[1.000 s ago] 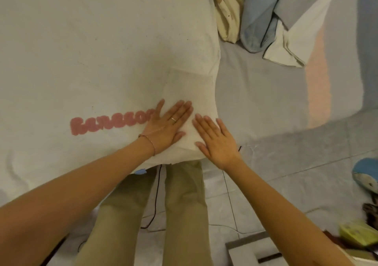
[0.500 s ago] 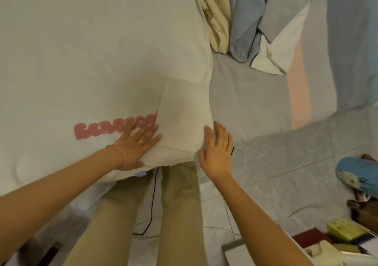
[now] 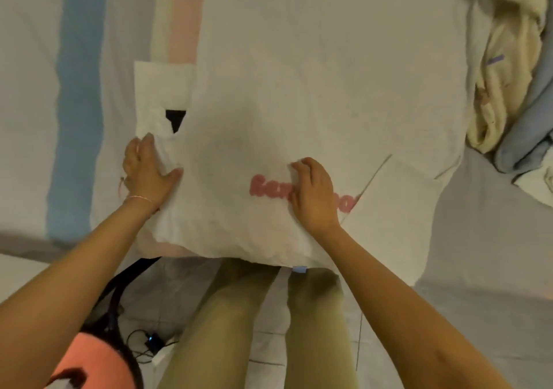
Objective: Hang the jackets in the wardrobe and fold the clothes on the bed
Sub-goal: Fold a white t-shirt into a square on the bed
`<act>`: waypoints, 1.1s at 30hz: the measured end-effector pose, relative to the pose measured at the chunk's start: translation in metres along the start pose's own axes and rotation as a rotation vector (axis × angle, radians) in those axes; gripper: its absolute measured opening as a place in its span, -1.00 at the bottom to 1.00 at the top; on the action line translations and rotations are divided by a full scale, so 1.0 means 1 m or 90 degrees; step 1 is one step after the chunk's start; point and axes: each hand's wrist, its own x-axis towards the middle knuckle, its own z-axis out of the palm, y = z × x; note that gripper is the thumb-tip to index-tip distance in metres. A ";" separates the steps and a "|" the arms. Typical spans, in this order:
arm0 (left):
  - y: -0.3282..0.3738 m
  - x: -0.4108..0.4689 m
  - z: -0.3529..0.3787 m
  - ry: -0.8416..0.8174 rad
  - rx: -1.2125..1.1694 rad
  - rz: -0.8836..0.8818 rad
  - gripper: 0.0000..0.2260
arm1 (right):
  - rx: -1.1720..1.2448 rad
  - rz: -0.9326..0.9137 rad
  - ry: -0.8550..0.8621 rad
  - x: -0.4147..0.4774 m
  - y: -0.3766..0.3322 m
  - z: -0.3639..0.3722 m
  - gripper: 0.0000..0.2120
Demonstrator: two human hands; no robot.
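Observation:
A white T-shirt (image 3: 314, 89) with pink lettering (image 3: 269, 186) lies spread on the bed, its right sleeve (image 3: 395, 209) folded in over the body. My left hand (image 3: 146, 170) grips the shirt's left sleeve near the shoulder, fingers curled into the cloth. My right hand (image 3: 314, 191) presses on the pink lettering with fingertips pinching a small ridge of fabric. A black mark (image 3: 175, 119) shows on the left sleeve.
A heap of cream and light blue clothes (image 3: 514, 89) lies at the bed's right. The striped bedsheet (image 3: 74, 104) shows at the left. Below the bed edge are my legs, a black strap, a small device with cables (image 3: 152, 342), and a pink object (image 3: 86, 364).
My view has swung left across the shirt. Both hands left the folded right sleeve; the left hand now grips the left sleeve and the right hand rests on the lettering.

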 end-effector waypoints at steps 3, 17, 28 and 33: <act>-0.011 0.016 -0.005 -0.001 -0.055 0.079 -0.33 | 0.028 -0.067 -0.073 0.016 -0.042 0.021 -0.57; -0.021 0.050 -0.059 -0.058 0.222 0.372 -0.85 | -0.165 -0.091 -0.363 0.056 -0.106 0.035 -0.31; -0.021 0.053 -0.087 -0.361 -0.003 0.121 -0.80 | -0.255 -0.106 -0.551 0.081 -0.117 0.026 -0.27; -0.032 0.037 -0.089 -0.469 -0.072 -0.003 -0.87 | -0.250 -0.080 -0.575 0.081 -0.121 0.024 -0.25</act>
